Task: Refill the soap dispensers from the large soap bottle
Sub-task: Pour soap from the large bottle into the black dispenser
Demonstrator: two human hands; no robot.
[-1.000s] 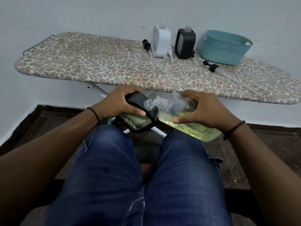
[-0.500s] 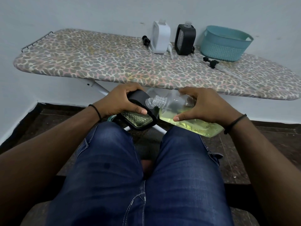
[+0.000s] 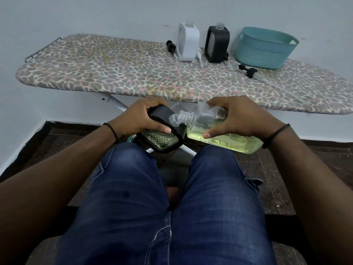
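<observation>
My left hand [image 3: 139,119] grips a black soap dispenser [image 3: 162,138] with a clear patterned window, tilted above my knees. My right hand [image 3: 236,119] holds the large clear soap bottle [image 3: 225,138], which lies almost on its side with yellow-green liquid pooled along its lower wall. The bottle's open threaded neck [image 3: 183,116] touches the dispenser's open neck [image 3: 172,119]. A white dispenser [image 3: 188,44] and a second black dispenser [image 3: 216,44] stand uncapped at the back of the ironing board [image 3: 114,73].
A teal basket [image 3: 265,48] stands at the board's back right. A black pump head with its tube [image 3: 248,70] lies in front of the basket, another black pump [image 3: 170,46] left of the white dispenser. My jeans-clad legs [image 3: 162,197] fill the foreground over a dark floor.
The big bottle has tipped a little further and its neck has come against the dispenser's neck. Both hands have kept their hold, while the view has shifted slightly.
</observation>
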